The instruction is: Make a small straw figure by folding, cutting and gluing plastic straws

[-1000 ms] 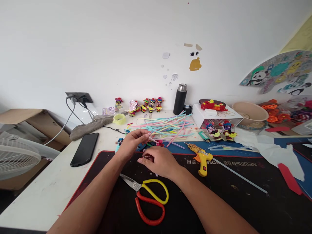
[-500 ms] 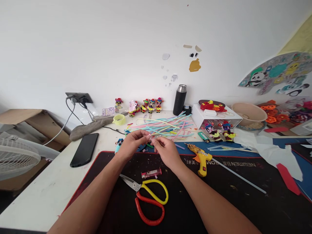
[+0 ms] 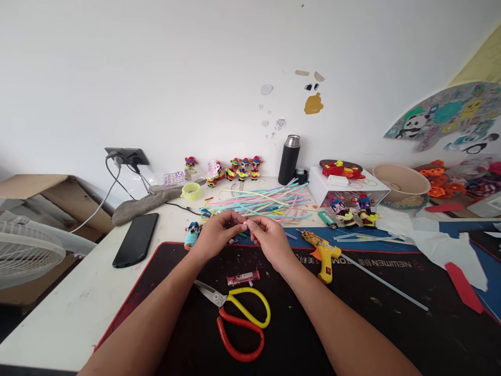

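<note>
Black fabric makes up the large work mat (image 3: 297, 324), its print reading NEWMEN to the right of the yellow glue gun (image 3: 325, 258) that lies on it; a partial "OM" shows just beside the gun's handle, with Chinese characters to its left. Beyond the gun and to its left lies a loose heap of pastel sticks (image 3: 270, 201), with a black flask (image 3: 289, 162) upright behind. Scissors (image 3: 245, 324) with one yellow and one red handle loop rest nearer and left of the gun. Left of its nozzle, the left hand (image 3: 219, 235) and right hand (image 3: 270, 240) meet fingertip to fingertip, thumbs and forefingers pinching a tiny pinkish piece (image 3: 246, 223), its shape mostly hidden. Between scissors and hands, left of the gun, lies a pink lighter (image 3: 243, 278) whose pale label is too small to read.
</note>
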A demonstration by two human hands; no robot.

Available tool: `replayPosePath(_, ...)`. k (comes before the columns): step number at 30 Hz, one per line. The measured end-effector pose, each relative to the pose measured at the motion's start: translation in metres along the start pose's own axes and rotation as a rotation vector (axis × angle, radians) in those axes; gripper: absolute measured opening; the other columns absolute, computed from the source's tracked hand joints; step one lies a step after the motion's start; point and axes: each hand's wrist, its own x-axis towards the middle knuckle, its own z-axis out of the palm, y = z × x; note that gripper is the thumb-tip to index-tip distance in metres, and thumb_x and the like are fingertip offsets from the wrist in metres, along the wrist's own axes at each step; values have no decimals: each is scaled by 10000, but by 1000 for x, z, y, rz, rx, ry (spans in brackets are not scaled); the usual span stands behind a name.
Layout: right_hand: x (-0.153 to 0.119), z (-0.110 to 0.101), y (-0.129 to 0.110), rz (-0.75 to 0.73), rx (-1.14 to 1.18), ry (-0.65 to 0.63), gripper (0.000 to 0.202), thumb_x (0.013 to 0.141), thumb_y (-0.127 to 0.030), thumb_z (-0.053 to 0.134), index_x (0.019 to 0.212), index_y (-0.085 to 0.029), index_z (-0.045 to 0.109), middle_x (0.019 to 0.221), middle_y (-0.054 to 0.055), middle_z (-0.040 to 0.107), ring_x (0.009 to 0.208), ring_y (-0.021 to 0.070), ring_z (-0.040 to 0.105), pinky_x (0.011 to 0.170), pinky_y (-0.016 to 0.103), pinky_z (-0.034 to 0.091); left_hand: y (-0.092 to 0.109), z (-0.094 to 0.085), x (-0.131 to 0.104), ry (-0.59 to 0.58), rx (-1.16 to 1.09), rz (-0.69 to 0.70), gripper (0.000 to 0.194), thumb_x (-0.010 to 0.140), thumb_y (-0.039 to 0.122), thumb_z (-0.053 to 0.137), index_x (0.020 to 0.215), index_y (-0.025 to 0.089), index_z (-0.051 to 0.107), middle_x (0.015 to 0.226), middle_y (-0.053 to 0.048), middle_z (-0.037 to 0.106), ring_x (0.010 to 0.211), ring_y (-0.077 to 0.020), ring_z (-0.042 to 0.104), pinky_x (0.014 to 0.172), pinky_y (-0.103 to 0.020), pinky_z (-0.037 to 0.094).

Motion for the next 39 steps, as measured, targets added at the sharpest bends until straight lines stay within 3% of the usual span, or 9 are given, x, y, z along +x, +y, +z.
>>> replayPosePath(4, 1, 0, 0, 25, 37, -15, 345, 848, -542, 699, 819, -199, 676, 586, -38, 538, 553, 144, 478, 549, 283, 350, 0, 2, -1, 45, 24, 26, 305, 839, 456, 784, 993, 197, 732, 864, -34, 745, 828, -207, 676, 791, -324, 508)
replayPosePath(9, 1, 1, 1, 45, 71, -29, 363, 819, -561, 721, 811, -204, 660, 569, -50, 519, 532, 135, 446, 532, 282, 322, -1, 2, -2, 73, 66, 46, 252, 840, 442, 775, 830, 193, 739, 847, -36, 753, 826, -207, 669, 798, -318, 500)
replayPosePath(15, 1, 1, 2, 52, 108, -35, 393, 793, -580, 743, 767, -207, 623, 540, -59, 502, 514, 124, 414, 518, 278, 308, -3, 6, -2, 87, 24, 27, 277, 811, 458, 785, 804, 185, 740, 799, -30, 746, 776, -202, 660, 763, -314, 511)
replayPosePath(23, -2, 4, -4, 99, 198, -44, 390, 802, -568, 747, 769, -212, 593, 539, -59, 498, 506, 120, 409, 515, 269, 314, 5, 6, -3, 88, 30, 40, 302, 836, 450, 775, 993, 192, 771, 930, -66, 794, 888, -246, 717, 851, -361, 540)
replayPosePath(28, -3, 5, -3, 107, 199, -55, 394, 796, -569, 751, 753, -211, 593, 536, -58, 499, 508, 121, 412, 518, 271, 322, 6, 0, -4, 40, 146, 107, 212, 863, 406, 764, 948, 213, 785, 936, -54, 797, 910, -244, 715, 869, -349, 528)
replayPosePath(33, -3, 5, -3, 129, 188, -76, 397, 794, -575, 752, 765, -203, 615, 540, -57, 505, 507, 119, 413, 516, 270, 313, 13, -12, -3, -19, 218, 70, 233, 875, 440, 742, 895, 212, 780, 921, -50, 794, 887, -239, 703, 851, -335, 509)
replayPosePath(36, -3, 4, -4, 140, 181, -72, 399, 803, -581, 740, 797, -193, 646, 540, -57, 509, 502, 116, 413, 519, 269, 313, 16, -26, -4, -151, 244, 0, 256, 857, 460, 747, 904, 210, 774, 915, -45, 784, 861, -232, 687, 801, -317, 504)
replayPosePath(39, -3, 5, -5, 146, 173, -75, 400, 801, -583, 737, 808, -190, 665, 540, -58, 506, 496, 113, 410, 517, 268, 315, 14, -35, -6, -274, 409, -19, 216, 866, 423, 722, 941, 232, 789, 896, -34, 756, 820, -224, 662, 746, -306, 482)
